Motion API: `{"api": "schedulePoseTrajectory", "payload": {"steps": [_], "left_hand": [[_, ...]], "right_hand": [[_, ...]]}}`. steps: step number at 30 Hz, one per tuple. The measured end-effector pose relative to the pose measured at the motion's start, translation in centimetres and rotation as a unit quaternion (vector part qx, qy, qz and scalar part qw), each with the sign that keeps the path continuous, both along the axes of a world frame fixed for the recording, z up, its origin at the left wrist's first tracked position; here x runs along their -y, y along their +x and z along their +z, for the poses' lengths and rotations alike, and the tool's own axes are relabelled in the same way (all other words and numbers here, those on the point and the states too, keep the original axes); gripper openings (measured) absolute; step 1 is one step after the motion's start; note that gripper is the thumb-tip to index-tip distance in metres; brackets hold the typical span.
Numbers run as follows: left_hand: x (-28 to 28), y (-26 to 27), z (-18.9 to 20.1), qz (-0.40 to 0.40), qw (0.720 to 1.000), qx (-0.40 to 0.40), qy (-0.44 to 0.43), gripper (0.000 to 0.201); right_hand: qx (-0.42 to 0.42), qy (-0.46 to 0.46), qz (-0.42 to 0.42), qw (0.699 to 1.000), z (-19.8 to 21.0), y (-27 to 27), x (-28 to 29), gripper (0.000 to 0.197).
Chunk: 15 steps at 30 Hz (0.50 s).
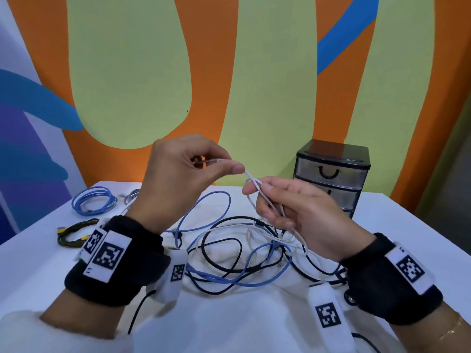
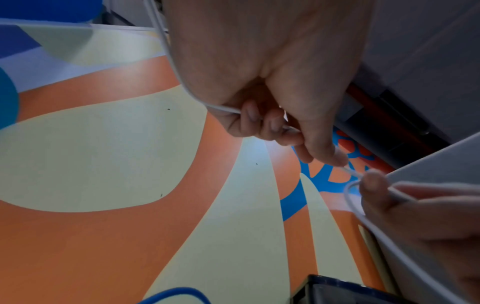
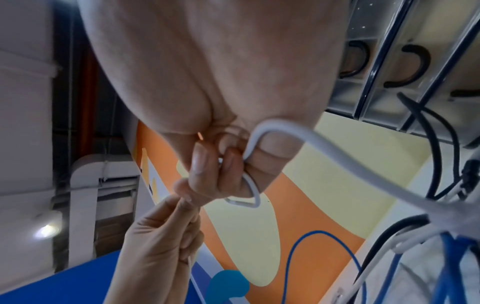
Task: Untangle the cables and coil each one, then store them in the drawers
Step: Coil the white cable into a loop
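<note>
Mid-sort at the white table (image 1: 407,225): you hold a thin white cable (image 1: 251,180) raised above the pile, your left hand (image 1: 178,174) pinching it between thumb and fingertips, your right hand (image 1: 293,210) curled round a small folded loop of the same cable. Its slack drops from your right palm into the tangle below, so by the look of it this one is only just starting to be coiled and is not yet free.

Part of the job appears done. A coiled blue cable (image 1: 93,201) lies at the far left of the table, a coiled black-and-yellow braided cable (image 1: 74,234) sits nearer you on that side, and a pale bundle beside the blue coil is too hidden to judge.

Much remains. Between your wrists, a knot of loose black, blue and white cables (image 1: 239,256) still crosses over itself. The small black-framed plastic drawer unit (image 1: 331,174) stands at the table's far right with every visible drawer closed, so nothing seems stored yet; untangling, coiling and stowing all lie ahead.
</note>
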State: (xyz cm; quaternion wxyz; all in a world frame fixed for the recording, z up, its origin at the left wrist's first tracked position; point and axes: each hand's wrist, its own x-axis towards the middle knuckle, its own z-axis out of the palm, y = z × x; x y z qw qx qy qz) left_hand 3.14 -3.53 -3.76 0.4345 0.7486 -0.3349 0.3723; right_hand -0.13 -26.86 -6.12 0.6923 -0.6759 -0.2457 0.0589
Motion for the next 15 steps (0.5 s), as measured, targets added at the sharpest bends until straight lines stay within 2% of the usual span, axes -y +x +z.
{"api": "schedulePoseTrajectory", "payload": {"steps": [4, 6, 8, 10, 13, 15], "left_hand": [[-0.1, 0.9, -0.4, 0.069, 0.997, 0.038, 0.013, 0.032], [0.2, 1.3, -0.9, 0.101, 0.994, -0.005, 0.042, 0.048], [0.7, 1.2, -1.4, 0.12, 0.982, -0.066, 0.134, 0.061], [1.5, 0.5, -1.7, 0.098, 0.964, -0.084, 0.232, 0.056], [3.1, -0.8, -1.9, 0.057, 0.943, -0.091, 0.314, 0.033], [4.0, -1.6, -2.3, 0.052, 0.928, -0.08, 0.361, 0.035]], "right_hand": [[-0.048, 0.107, 0.027, 0.993, 0.4, -0.4, 0.0, 0.04], [-0.057, 0.145, 0.039, 0.987, 0.7, -0.4, 0.1, 0.042], [-0.056, 0.176, 0.035, 0.982, 0.8, -0.3, 0.2, 0.042], [-0.051, 0.222, 0.024, 0.973, 0.8, -0.1, 0.2, 0.041], [-0.04, 0.295, -0.011, 0.955, 0.8, 0.4, 0.4, 0.04], [-0.032, 0.328, -0.047, 0.943, 0.6, 0.7, 0.6, 0.039]]}}
